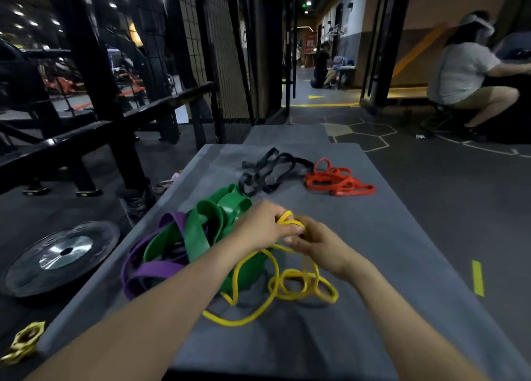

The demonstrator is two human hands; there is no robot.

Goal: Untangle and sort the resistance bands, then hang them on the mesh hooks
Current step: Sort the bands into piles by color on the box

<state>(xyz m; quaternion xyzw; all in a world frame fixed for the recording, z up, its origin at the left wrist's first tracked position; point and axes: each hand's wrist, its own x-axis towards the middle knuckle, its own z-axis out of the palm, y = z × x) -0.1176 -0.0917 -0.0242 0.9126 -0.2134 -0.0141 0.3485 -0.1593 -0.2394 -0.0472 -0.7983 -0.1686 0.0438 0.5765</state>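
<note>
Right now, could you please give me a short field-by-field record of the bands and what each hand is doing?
surface: grey mat
left hand: grips yellow band
right hand: pinches yellow band
sorted apart: black bands, red bands, far end of mat
still tangled: green band with purple band, left of the hands
hung on hooks: none visible
beside mat: weight plate

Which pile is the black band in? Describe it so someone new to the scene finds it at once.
Start at the long grey mat running away from the person. At its far end two small piles lie side by side: the flat black rubber band pile is the left one, next to the thin red band pile. It is the only dark pile, lying beyond the wide green bands.
</note>
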